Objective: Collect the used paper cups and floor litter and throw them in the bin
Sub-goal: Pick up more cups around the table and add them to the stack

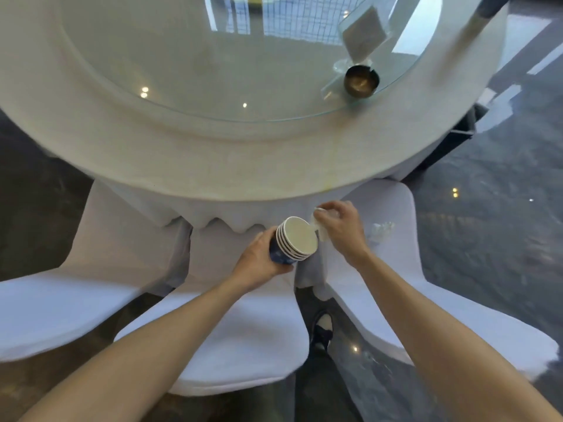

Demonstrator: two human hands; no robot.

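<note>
Nearest: both bare forearms reach forward over three white-covered chairs. The middle chair (243, 339) sits directly under the arms, the left chair (76, 293) and right chair (426, 300) angle away on either side. A dark shoe (323, 328) shows on the glossy dark floor (487, 208) in the gap between middle and right chairs.

Left hand (259, 263) is wrapped around the blue wall of a stack of paper cups (294, 239), nested (four or five white rims visible), tipped so the mouth faces up and right. The top cup's inside looks pale and bare; contents, if any, cannot be made out.

Right hand (341, 229) is just beside the cup mouth, fingers pinched on a crumpled white wrapper (320, 231), thin and partly see-through, which touches or nearly touches the top rim. A second scrap of crumpled clear litter (382, 231) lies on the right chair's seat, near the right wrist.

Beyond the hands, the skirt of a white tablecloth (213, 166) hangs over a round table, its hem scalloped above the middle chair. A faint yellowish stain runs down the cloth at right.

Farther: a round glass turntable (182, 71) on the tabletop. At its right edge stands a small dark metal bowl (361, 81), inside bronze-toned, seemingly nothing in it. Behind the bowl a clear acrylic sign holder (364, 33) with a pale card.
</note>
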